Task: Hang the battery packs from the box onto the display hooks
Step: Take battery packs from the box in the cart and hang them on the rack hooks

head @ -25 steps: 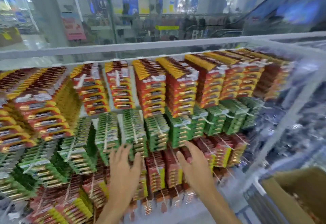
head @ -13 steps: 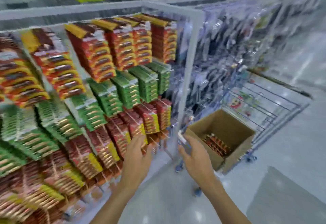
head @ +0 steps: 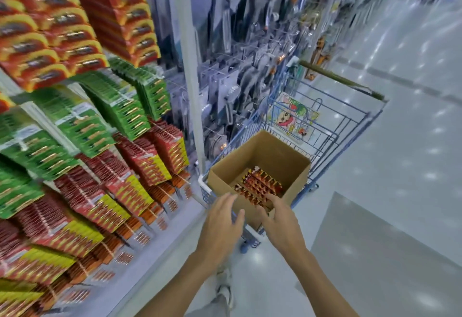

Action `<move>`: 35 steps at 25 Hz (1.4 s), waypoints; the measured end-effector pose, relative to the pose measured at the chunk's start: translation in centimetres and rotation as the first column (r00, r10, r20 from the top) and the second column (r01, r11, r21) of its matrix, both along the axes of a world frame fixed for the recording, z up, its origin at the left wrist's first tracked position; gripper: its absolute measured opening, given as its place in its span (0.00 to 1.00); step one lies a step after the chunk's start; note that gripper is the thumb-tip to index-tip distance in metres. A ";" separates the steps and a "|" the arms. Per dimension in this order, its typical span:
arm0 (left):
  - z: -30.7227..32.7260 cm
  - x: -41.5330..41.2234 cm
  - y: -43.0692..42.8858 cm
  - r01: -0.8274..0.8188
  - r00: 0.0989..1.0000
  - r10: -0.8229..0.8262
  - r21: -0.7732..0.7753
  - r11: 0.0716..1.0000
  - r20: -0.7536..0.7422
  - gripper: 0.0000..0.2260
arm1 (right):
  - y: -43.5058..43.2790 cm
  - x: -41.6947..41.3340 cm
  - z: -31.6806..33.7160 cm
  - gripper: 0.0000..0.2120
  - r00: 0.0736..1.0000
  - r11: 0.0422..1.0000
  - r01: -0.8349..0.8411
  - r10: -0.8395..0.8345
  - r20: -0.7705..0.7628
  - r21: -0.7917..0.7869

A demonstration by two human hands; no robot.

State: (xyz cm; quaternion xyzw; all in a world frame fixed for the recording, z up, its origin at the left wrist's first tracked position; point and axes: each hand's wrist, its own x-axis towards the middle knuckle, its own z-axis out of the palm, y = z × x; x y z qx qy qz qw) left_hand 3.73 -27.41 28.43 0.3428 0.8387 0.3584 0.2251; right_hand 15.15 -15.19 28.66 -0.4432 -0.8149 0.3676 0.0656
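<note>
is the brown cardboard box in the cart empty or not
Not empty: red-and-orange battery packs lie in the bottom of the open-topped brown cardboard box.

1. A blue wire shopping cart (head: 322, 126) is standing in the aisle, just beside a white upright post (head: 190, 66).
2. Its olive-green handle bar (head: 342, 80) is sitting at the end farthest from the camera.
3. A cartoon-printed panel (head: 292, 116) is leaning inside the cart's far end.
4. Clear-packaged goods (head: 237, 41), too blurred to identify, are hanging to the right of the post.
5. The pale glossy floor (head: 400, 166) is reflecting spots of light.
6. A grey mat (head: 387, 254) is lying on it at lower right.
7. A light shoe (head: 225, 289) is showing near the bottom edge.
</note>
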 end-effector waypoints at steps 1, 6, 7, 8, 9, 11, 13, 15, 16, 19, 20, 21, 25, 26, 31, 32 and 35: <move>-0.5 -0.7 1.5 0.015 1.000 -0.015 -0.008 1.000 0.013 0.22 | 1.4 -0.5 -0.4 0.22 1.000 1.000 0.005 -0.005 0.015 0.000; -2.3 -4.9 8.8 0.087 0.995 -0.083 -0.055 0.995 0.063 0.22 | 8.2 -3.4 -2.4 0.21 0.987 0.999 0.039 -0.035 0.155 -0.017; -2.7 -5.6 10.2 0.096 0.993 -0.091 -0.067 0.993 0.072 0.22 | 9.3 -4.0 -2.9 0.20 0.983 0.999 0.033 -0.028 0.181 -0.024; -3.2 -6.2 11.4 0.096 0.993 -0.089 -0.083 0.992 0.082 0.22 | 10.3 -4.6 -3.3 0.20 0.980 0.999 0.033 -0.025 0.196 -0.036; -3.5 -6.9 12.5 0.091 0.992 -0.080 -0.106 0.990 0.101 0.22 | 11.3 -5.3 -3.7 0.19 0.977 0.998 0.041 -0.028 0.213 -0.055; -4.1 -7.7 14.0 0.079 0.990 -0.060 -0.147 0.986 0.131 0.22 | 12.8 -6.1 -4.4 0.18 0.970 0.997 0.042 -0.023 0.242 -0.072; -4.8 -8.4 15.5 0.068 0.987 -0.039 -0.187 0.980 0.154 0.22 | 14.6 -7.1 -5.4 0.19 0.964 0.996 0.034 -0.010 0.266 -0.085; -5.6 -9.0 17.0 0.047 0.982 -0.004 -0.227 0.973 0.186 0.21 | 16.7 -8.1 -6.4 0.18 0.957 0.992 0.022 0.014 0.290 -0.121; -6.1 -9.0 17.7 0.036 0.980 0.014 -0.245 0.969 0.200 0.20 | 17.6 -8.4 -7.0 0.17 0.953 0.991 0.006 0.034 0.300 -0.131; -7.9 -9.3 19.7 0.011 0.973 0.065 -0.327 0.945 0.221 0.20 | 20.8 -9.6 -9.0 0.17 0.938 0.985 -0.052 0.105 0.331 -0.165; -8.7 -9.3 20.3 0.008 0.971 0.078 -0.358 0.934 0.225 0.19 | 21.7 -10.0 -9.7 0.18 0.932 0.981 -0.073 0.132 0.338 -0.180; -9.5 -9.3 20.9 0.001 0.969 0.094 -0.383 0.924 0.230 0.19 | 22.6 -10.4 -10.4 0.19 0.925 0.976 -0.093 0.158 0.347 -0.195; -12.6 -9.6 23.9 -0.038 0.949 0.181 -0.477 0.878 0.257 0.20 | 26.3 -12.0 -13.9 0.19 0.885 0.959 -0.132 0.228 0.405 -0.252; -13.6 -9.7 24.7 -0.048 0.939 0.210 -0.503 0.863 0.271 0.21 | 27.1 -12.5 -15.0 0.18 0.877 0.954 -0.132 0.239 0.417 -0.271; -19.9 -10.4 28.8 -0.211 0.766 0.515 -0.607 0.766 0.383 0.24 | 30.3 -14.8 -21.3 0.23 0.782 0.919 -0.155 0.339 0.524 -0.363; -21.5 -10.4 29.4 -0.221 0.737 0.553 -0.635 0.740 0.388 0.23 | 30.8 -15.2 -22.6 0.25 0.760 0.910 -0.144 0.353 0.545 -0.389; -25.9 -10.0 30.4 -0.240 0.664 0.646 -0.711 0.661 0.377 0.18 | 32.2 -17.1 -27.2 0.32 0.709 0.892 -0.131 0.389 0.589 -0.432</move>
